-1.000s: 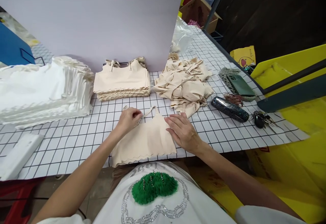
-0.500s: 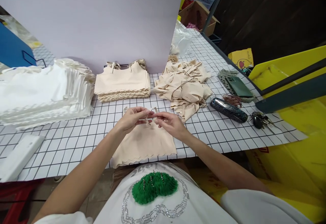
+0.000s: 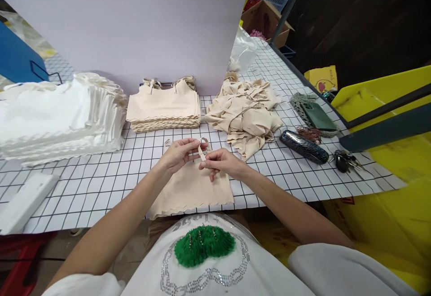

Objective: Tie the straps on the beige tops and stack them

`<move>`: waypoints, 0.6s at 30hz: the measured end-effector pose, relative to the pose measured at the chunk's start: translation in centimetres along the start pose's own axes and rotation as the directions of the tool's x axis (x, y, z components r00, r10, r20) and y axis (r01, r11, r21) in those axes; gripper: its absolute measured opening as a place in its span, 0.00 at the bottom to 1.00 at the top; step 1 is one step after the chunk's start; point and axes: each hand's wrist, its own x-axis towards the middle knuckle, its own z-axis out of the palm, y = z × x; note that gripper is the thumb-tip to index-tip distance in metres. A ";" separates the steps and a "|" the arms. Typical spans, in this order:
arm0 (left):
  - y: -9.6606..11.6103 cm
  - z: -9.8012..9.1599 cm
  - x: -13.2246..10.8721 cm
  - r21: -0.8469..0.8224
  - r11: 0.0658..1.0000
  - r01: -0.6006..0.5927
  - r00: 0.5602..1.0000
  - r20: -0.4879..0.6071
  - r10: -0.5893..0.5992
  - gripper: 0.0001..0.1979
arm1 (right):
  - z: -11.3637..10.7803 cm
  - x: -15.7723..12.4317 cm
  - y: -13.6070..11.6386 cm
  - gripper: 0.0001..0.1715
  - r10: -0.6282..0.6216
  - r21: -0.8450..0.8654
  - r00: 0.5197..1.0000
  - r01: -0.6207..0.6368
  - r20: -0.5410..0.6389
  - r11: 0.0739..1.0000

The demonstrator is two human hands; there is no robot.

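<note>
A beige garment point(image 3: 191, 188) lies flat at the table's front edge, its wavy hem toward me. Above its upper part, my left hand point(image 3: 178, 154) pinches a thin beige strap point(image 3: 201, 152) between thumb and fingers. Just to the right, my right hand point(image 3: 224, 163) grips the lower part of the same strap, its fingers curled. The hands are close together, with the strap stretched between them. Part of the garment's top is hidden behind the fingers.
Behind are a neat beige stack point(image 3: 163, 109) and a loose beige heap point(image 3: 247, 112). White garments point(image 3: 60, 116) are piled left, above a white box point(image 3: 28, 201). A dark case point(image 3: 304, 146), phone point(image 3: 318, 116) and keys point(image 3: 346, 161) lie right.
My right hand has moved slightly down and away from my left hand. The strap now shows clearly between them. The view has shifted a little.
</note>
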 end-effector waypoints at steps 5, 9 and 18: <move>-0.3 -0.1 -0.1 0.029 0.999 -0.038 0.999 0.010 0.038 0.18 | 0.2 -0.3 0.3 0.24 -0.022 0.071 0.997 0.027 -0.071 0.997; -1.0 -0.2 -1.4 0.147 0.985 -0.093 0.996 -0.002 0.095 0.18 | -0.1 -0.3 0.3 0.23 -0.061 0.174 0.975 0.099 -0.212 0.980; -2.7 1.4 -2.8 0.143 0.984 -0.108 0.990 -0.070 0.119 0.17 | 0.5 0.7 1.2 0.22 -0.213 0.117 0.920 0.263 -0.328 0.958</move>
